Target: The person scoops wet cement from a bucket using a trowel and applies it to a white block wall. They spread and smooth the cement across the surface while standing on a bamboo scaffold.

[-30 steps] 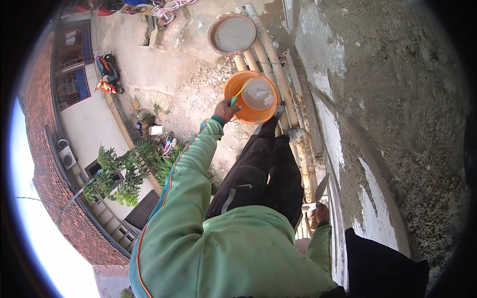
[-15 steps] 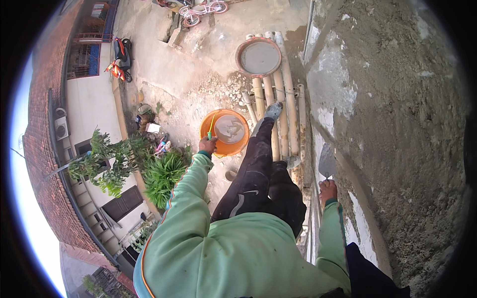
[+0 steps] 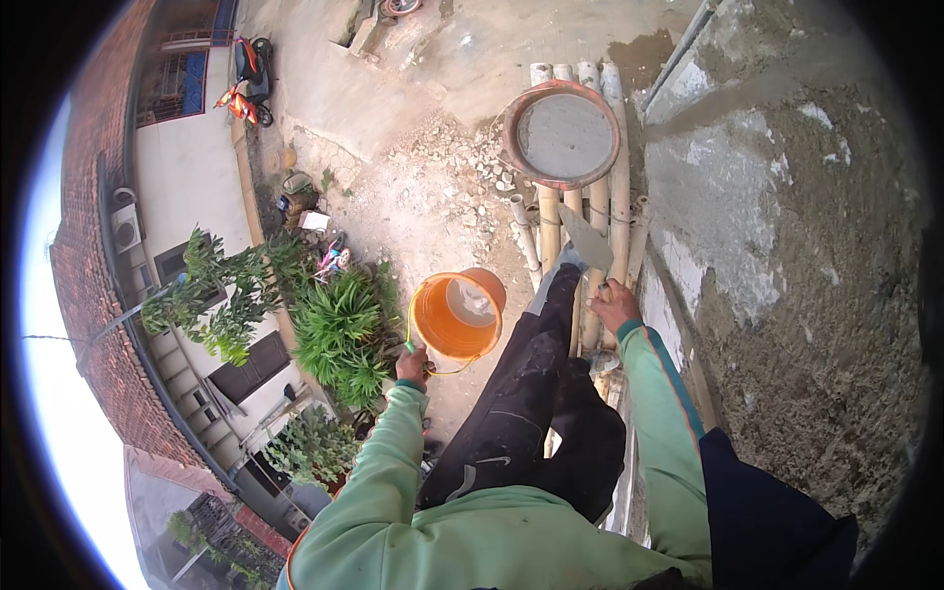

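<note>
My left hand (image 3: 414, 366) is closed on the handle of an orange bucket (image 3: 440, 332), at its green grip. The bucket hangs tilted, its mouth toward me, with some grey wet mix at the bottom. In my right hand (image 3: 617, 307) is a trowel (image 3: 590, 245), its flat grey blade pointing away from me, above the bamboo poles and close to my foot. Beyond the blade, a round reddish-brown basin (image 3: 511, 147) full of smooth grey mortar (image 3: 565, 136) rests on the poles.
I stand on a platform of bamboo poles (image 3: 619, 202) raised above the ground. A rough, partly plastered wall (image 3: 816, 324) runs along my right. Below lie rubble (image 3: 442, 162), green plants (image 3: 339, 339) and a parked motorbike (image 3: 252, 81). A tiled-roof house stands left.
The bucket has come nearer to me and tipped toward me. My right hand has moved the trowel from beside the wall leftward and forward, over the poles.
</note>
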`<state>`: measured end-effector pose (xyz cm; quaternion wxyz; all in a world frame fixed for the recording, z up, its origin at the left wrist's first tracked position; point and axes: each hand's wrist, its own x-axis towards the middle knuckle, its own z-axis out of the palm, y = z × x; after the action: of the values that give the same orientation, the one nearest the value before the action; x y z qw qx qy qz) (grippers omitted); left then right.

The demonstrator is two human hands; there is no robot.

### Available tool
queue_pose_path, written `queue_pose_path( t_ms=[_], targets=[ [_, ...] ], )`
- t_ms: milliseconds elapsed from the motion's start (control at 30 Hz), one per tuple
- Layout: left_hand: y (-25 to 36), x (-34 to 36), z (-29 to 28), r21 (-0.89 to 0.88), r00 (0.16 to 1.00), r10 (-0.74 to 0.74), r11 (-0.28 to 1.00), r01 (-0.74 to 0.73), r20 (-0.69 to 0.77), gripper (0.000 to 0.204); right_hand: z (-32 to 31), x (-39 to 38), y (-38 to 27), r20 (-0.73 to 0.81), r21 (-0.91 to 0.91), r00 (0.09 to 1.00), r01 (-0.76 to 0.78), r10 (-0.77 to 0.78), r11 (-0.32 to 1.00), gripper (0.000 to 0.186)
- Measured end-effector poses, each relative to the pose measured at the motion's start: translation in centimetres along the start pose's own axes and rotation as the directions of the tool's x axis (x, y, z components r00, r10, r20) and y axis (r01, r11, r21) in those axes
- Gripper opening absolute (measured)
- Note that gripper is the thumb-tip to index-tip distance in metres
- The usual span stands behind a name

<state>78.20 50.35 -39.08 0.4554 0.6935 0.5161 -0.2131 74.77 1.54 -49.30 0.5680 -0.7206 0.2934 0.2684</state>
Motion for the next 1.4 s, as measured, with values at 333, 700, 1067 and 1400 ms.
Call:
queue_pose_path(
  t_ms=[333,700,1067,1400],
  targets=[
    [-1.6,-2.0,1.5,-0.155,0.993,-0.1,0.982,0.109,0.06,0.012,8.4,22.3,-15.4,0.179,-0.462,0.915,0.402,-0.361,0.79,0.05],
    [-4.1,-3.4,0.1,-0.138,0.981,-0.192,0.973,0.185,-0.033,0.011,8.0,27.8,-17.9,0.079,-0.161,0.859,0.511,-0.505,0.844,0.04],
    [1.0,-2.6,-0.1,0.012,0.989,-0.051,0.999,0.05,0.136,0.016,-5.2,15.1,-15.7,-0.262,0.782,0.964,0.237,-0.041,0.577,0.024],
    [15.9,-6.5,15.6,0.203,0.797,0.223,0.897,-0.394,0.561,0.019,-1.9,-8.0,-8.5,-0.281,0.958,0.879,0.234,0.385,0.164,0.022]
  ],
)
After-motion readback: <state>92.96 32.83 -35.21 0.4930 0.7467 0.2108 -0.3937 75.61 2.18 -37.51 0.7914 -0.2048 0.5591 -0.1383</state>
